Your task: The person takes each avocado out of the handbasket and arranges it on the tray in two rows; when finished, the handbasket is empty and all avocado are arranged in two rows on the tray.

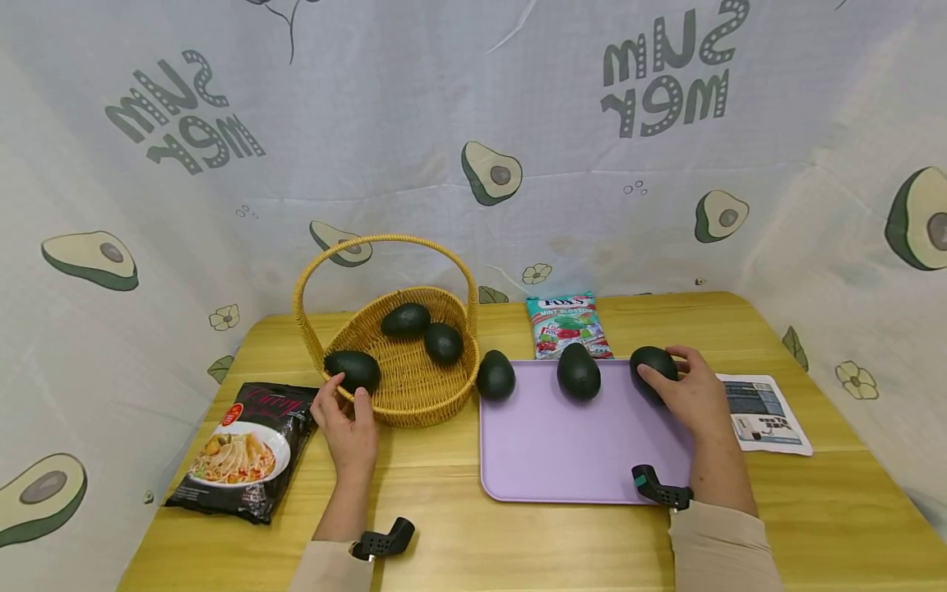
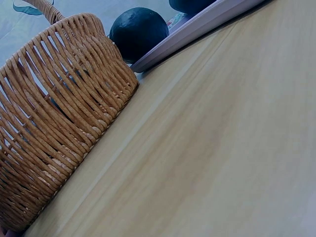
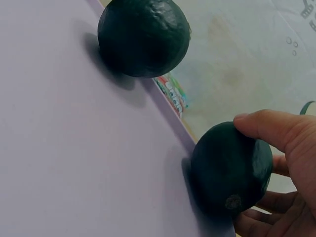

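Observation:
A dark green avocado (image 1: pixel 353 370) lies at the left front of the yellow wicker basket (image 1: pixel 414 418). My left hand (image 1: pixel 348 432) holds it at the basket's rim, thumb and fingertips against its near side. The left wrist view shows the basket's woven side (image 2: pixel 64 103), with that grip out of sight. My right hand (image 1: pixel 695 393) grips another avocado (image 3: pixel 232 170) at the far right corner of the lilac tray (image 1: pixel 584 460), thumb on top and fingers around the far side. Two more avocados (image 1: pixel 422 320) (image 1: pixel 443 344) sit deeper in the basket.
One avocado (image 1: pixel 579 372) rests at the tray's far edge and another (image 1: pixel 496 376) at its far left corner. A candy bag (image 1: pixel 568 326) lies behind the tray. A black noodle packet (image 1: pixel 247 452) is left of the basket; a white packet (image 1: pixel 765 415) lies right of the tray.

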Action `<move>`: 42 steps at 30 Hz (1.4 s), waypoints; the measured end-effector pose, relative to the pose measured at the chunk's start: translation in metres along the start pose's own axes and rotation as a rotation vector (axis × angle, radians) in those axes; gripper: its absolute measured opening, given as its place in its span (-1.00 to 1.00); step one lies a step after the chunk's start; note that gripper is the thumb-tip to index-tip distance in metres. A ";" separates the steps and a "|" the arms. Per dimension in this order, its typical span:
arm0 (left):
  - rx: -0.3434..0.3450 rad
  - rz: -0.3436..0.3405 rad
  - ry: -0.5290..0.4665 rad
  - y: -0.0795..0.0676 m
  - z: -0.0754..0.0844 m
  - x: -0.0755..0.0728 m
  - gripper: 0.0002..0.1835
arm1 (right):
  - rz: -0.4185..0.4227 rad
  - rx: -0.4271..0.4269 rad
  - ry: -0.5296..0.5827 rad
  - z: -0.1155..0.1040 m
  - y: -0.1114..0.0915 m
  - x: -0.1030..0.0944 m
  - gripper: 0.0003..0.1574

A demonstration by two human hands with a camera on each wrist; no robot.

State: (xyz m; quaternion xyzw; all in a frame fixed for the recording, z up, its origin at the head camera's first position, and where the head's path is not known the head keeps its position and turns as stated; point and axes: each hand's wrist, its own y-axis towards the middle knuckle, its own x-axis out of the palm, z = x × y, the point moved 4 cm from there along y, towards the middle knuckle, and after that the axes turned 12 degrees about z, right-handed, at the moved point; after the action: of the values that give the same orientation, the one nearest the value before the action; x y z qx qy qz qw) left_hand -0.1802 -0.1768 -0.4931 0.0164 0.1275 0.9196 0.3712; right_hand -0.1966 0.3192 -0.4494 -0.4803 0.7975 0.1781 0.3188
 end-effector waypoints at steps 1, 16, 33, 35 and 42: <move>0.001 0.001 0.001 0.000 0.000 0.000 -0.56 | 0.000 0.003 0.002 0.000 0.000 0.000 0.12; 0.014 0.009 -0.009 -0.001 0.004 -0.001 -0.56 | -0.016 -0.075 0.001 -0.005 0.001 0.002 0.07; 0.009 0.004 0.004 -0.002 0.002 -0.001 -0.56 | -0.010 -0.053 0.026 -0.003 -0.002 0.000 0.05; 0.010 0.004 0.006 -0.002 0.003 -0.001 -0.56 | -0.010 -0.050 0.030 -0.004 -0.001 -0.001 0.05; 0.015 0.010 0.014 -0.003 0.005 -0.001 -0.56 | 0.030 -0.055 0.043 -0.010 -0.003 -0.008 0.06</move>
State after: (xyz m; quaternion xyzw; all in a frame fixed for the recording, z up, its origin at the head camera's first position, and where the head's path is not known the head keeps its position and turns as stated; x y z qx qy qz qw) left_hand -0.1771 -0.1745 -0.4893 0.0135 0.1369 0.9206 0.3656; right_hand -0.1947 0.3166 -0.4367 -0.4807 0.8061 0.1943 0.2854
